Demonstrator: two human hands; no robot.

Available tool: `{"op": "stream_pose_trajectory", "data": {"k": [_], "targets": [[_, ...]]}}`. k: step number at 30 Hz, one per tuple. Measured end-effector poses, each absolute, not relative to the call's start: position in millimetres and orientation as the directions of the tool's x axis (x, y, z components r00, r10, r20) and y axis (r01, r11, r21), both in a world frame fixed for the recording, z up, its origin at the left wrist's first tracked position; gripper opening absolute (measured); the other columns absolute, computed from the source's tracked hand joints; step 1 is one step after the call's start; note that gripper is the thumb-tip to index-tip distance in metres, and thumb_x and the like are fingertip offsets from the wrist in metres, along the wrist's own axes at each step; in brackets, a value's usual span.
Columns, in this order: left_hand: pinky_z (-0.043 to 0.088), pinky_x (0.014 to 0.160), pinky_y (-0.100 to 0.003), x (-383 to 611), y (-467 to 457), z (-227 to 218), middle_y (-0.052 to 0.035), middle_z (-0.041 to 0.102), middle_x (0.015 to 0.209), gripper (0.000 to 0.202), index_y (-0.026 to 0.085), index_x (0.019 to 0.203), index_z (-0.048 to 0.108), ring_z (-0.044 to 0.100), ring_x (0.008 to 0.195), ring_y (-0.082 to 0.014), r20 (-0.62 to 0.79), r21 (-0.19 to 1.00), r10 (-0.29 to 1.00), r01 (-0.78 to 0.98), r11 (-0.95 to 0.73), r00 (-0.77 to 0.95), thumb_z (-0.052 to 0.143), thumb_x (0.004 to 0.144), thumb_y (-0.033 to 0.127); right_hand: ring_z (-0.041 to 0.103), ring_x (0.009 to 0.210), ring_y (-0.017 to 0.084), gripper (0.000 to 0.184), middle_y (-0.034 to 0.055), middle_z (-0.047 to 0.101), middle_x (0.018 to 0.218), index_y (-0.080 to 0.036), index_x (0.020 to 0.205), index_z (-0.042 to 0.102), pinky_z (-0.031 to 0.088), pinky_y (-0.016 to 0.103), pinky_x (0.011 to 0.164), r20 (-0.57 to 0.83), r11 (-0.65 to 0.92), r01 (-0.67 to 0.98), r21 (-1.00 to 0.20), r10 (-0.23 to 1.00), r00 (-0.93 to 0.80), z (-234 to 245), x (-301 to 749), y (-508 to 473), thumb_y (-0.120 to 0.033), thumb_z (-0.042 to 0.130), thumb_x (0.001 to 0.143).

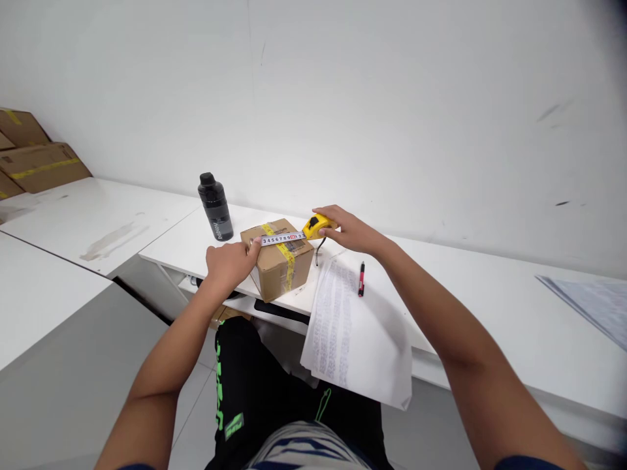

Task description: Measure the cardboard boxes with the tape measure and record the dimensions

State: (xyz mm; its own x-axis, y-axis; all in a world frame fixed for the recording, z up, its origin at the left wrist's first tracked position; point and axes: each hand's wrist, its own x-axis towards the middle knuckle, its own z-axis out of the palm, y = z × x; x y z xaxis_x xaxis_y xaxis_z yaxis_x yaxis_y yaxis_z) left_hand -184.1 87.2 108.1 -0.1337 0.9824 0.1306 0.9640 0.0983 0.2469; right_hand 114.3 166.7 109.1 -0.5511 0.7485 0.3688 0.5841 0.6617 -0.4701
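A small cardboard box (274, 274) bound with yellow tape sits at the front edge of the white table. Across its top lies the extended blade of a yellow tape measure (313, 226), its printed numbers facing up. My right hand (345, 228) grips the tape measure's case at the box's right edge, and a dark strap hangs beneath. At the left edge of the box, my left hand (232, 264) presses the blade's end with the thumb on top; its other fingers are curled and partly hidden.
Behind the box to the left stands a black bottle (215, 209). Printed sheets (337, 326) overhang the table's front edge, with a red-and-black pen (362, 279) on them. More papers (588, 303) lie far right. Larger taped cartons (44, 163) are stacked far left. A white wall (392, 117) rises behind.
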Motion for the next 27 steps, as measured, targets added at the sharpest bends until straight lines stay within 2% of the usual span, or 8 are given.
{"op": "stream_pose_trajectory", "data": {"k": [2,5,9,12,15,19,23,27], "targets": [[0.039,0.074,-0.04,-185.7,88.4,102.3,-0.0155,0.068,0.074,0.065,0.02,0.065,0.06,0.065,0.081,-0.0353,0.142,0.283,0.978,0.953,0.111,-0.156,0.028,0.092,0.07,0.052,0.133,0.032,0.055,0.0106,0.055,0.143,-0.032,0.148,0.048,0.044,0.058,0.112,0.383,0.672,0.587,-0.451,0.74,-0.553,107.7,114.4,164.9,-0.039,0.05,0.093],[0.037,0.067,-0.036,-194.4,93.7,93.6,-0.011,0.066,0.072,0.055,0.021,0.065,0.056,0.061,0.074,-0.0283,0.081,0.523,0.988,0.85,0.072,-0.134,0.036,0.09,0.066,0.051,0.134,0.032,0.055,0.011,0.054,0.143,-0.032,0.149,0.046,0.044,0.058,0.112,0.386,0.677,0.595,-0.434,0.736,-0.556,108.1,112.8,162.4,-0.037,0.048,0.094],[0.03,0.056,-0.031,-205.0,102.8,81.0,-0.001,0.045,0.055,0.041,0.022,0.059,0.04,0.039,0.053,-0.0149,-0.017,0.86,0.999,0.509,0.035,-0.04,0.045,0.087,0.052,0.05,0.135,0.03,0.055,0.0119,0.052,0.144,-0.029,0.149,0.046,0.044,0.056,0.113,0.379,0.688,0.592,-0.42,0.726,-0.574,112.5,108.6,160.6,-0.035,0.046,0.094],[0.026,0.053,-0.03,-208.2,104.8,74.0,0.0032,0.033,0.052,0.04,0.023,0.059,0.038,0.028,0.048,-0.0116,-0.055,0.932,0.998,0.357,0.057,-0.016,0.049,0.086,0.05,0.052,0.133,0.029,0.056,0.0119,0.052,0.143,-0.029,0.149,0.046,0.044,0.055,0.112,0.369,0.679,0.602,-0.421,0.734,-0.571,114.5,106.8,161.1,-0.033,0.046,0.094],[0.027,0.054,-0.03,-210.4,99.4,72.7,0.0026,0.036,0.054,0.05,0.023,0.059,0.039,0.031,0.049,-0.012,-0.059,0.903,0.998,0.424,0.063,-0.022,0.05,0.087,0.063,0.051,0.133,0.03,0.056,0.0121,0.052,0.143,-0.029,0.15,0.045,0.043,0.055,0.113,0.37,0.673,0.609,-0.419,0.739,-0.563,112.4,108.0,162.8,-0.032,0.046,0.093],[0.035,0.061,-0.032,-210.5,87.9,75.9,-0.0021,0.056,0.069,0.057,0.022,0.069,0.046,0.051,0.065,-0.0181,0.099,0.682,0.976,0.728,0.077,-0.196,0.048,0.084,0.077,0.051,0.131,0.031,0.056,0.0132,0.053,0.141,-0.03,0.151,0.043,0.046,0.057,0.109,0.43,0.706,0.607,-0.365,0.706,-0.563,105.7,109.1,162.3,-0.031,0.045,0.095],[0.047,0.089,-0.04,-206.5,88.4,75.1,-0.011,0.065,0.117,0.046,0.022,0.11,0.056,0.061,0.108,-0.0289,0.4,0.553,0.897,0.83,-0.074,-0.186,0.054,0.088,0.063,0.055,0.122,0.031,0.056,0.0165,0.051,0.14,-0.025,0.153,0.039,0.054,0.053,0.098,0.518,0.735,0.636,-0.235,0.649,-0.558,103.5,100.5,152.0,-0.031,0.041,0.097],[0.035,0.117,-0.049,-205.0,101.9,69.8,-0.0156,0.056,0.14,0.042,0.02,0.13,0.052,0.048,0.136,-0.0306,0.565,0.445,0.825,0.838,-0.317,0.012,0.053,0.092,0.04,0.052,0.125,0.035,0.059,0.0187,0.05,0.144,-0.022,0.156,0.035,0.059,0.05,0.083,0.509,0.713,0.688,-0.135,0.646,-0.568,105.9,86.7,137.5,-0.03,0.041,0.098]]}}
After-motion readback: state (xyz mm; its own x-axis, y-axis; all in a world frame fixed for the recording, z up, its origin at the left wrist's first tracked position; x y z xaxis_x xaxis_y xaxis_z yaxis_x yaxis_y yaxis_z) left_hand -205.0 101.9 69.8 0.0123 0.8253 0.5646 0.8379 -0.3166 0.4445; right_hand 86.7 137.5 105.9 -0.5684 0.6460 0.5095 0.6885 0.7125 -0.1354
